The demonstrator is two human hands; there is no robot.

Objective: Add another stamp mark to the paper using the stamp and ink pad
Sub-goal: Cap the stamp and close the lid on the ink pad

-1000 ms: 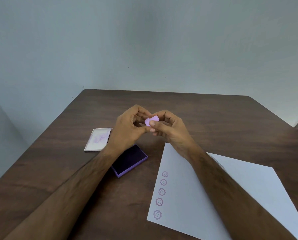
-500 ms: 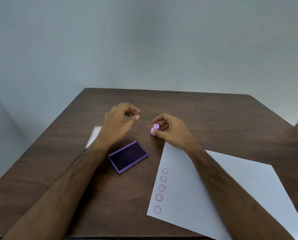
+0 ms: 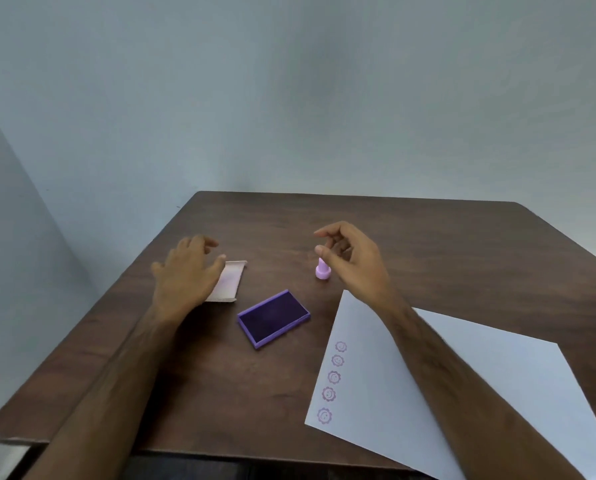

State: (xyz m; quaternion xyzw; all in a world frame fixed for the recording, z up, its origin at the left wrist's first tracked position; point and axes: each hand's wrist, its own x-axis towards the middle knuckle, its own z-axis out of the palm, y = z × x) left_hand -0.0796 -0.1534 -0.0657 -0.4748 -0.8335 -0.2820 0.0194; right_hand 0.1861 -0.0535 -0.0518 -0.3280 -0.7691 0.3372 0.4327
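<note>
A small pink stamp (image 3: 323, 270) stands upright on the brown table (image 3: 428, 244), wide base down, free of both hands. The right hand (image 3: 353, 259) hovers just beside it at the stamp's 3 o'clock, fingers loosely curled and parted, holding nothing. The thumb tip (image 3: 319, 250) sits just above the stamp's narrow top, at its 12 o'clock; whether it touches the top cannot be told, though a slight gap seems to show. The index finger arches further out toward 11 o'clock, clear of the stamp.

The ink pad (image 3: 273, 318) lies open on the table at the stamp's 7 o'clock, dark purple surface up, near but apart from it. Its pale lid (image 3: 229, 282) rests at the pad's 10 o'clock, inner side up. The left hand (image 3: 185, 275) is over the lid's left part, fingers spread and somewhat blurred, gripping nothing that can be seen.

The white paper (image 3: 497, 386) lies at the stamp's 5 o'clock, under the right forearm. Five purple smiley marks (image 3: 334, 377) run in a column along its left edge.
</note>
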